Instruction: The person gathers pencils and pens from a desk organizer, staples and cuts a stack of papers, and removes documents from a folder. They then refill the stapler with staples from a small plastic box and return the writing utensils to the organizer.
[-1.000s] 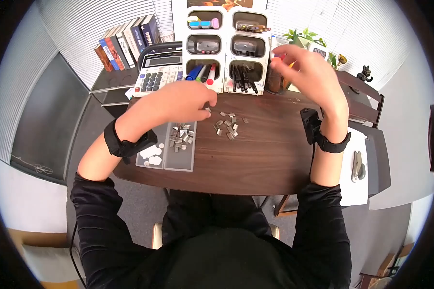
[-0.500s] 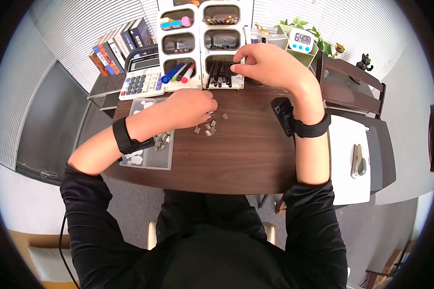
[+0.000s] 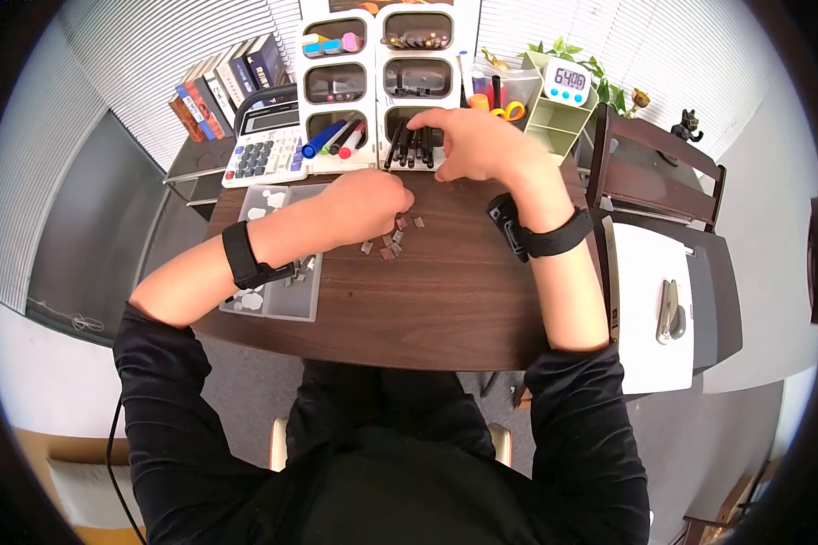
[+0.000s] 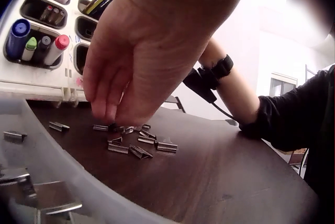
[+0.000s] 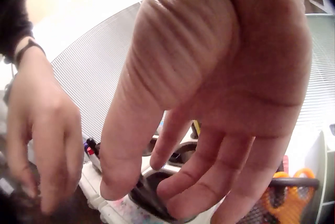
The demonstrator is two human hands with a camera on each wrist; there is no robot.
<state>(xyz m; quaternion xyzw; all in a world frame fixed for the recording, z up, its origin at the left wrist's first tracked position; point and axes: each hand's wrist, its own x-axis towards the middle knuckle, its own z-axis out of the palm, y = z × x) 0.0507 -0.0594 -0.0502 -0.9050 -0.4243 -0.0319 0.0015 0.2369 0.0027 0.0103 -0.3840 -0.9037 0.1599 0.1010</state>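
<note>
My left hand (image 3: 365, 202) is low over the table, its fingertips drawn together among several small folded metal clips (image 3: 391, 245). In the left wrist view its thumb and fingers close on a metal clip (image 4: 128, 129), largely hidden by the fingertips. My right hand (image 3: 491, 150) reaches to the lower right compartment of the white organizer (image 3: 379, 136). Its thumb and fingers are spread apart around the front of the black pens (image 3: 415, 145). Under my left forearm lies a clear plastic tray (image 3: 304, 306) with more metal clips and white pieces in it.
A calculator (image 3: 264, 159) stands left of the organizer, colored markers (image 3: 334, 136) in its lower left compartment. Behind my right hand are orange scissors (image 3: 515, 111) and a green holder with a digital timer (image 3: 566, 80). A stapler (image 3: 671, 312) lies on white paper at right.
My right hand has moved left and down from beside the organizer to the black pens. The left hand has stayed low at the metal clips. The head view has shifted slightly.
</note>
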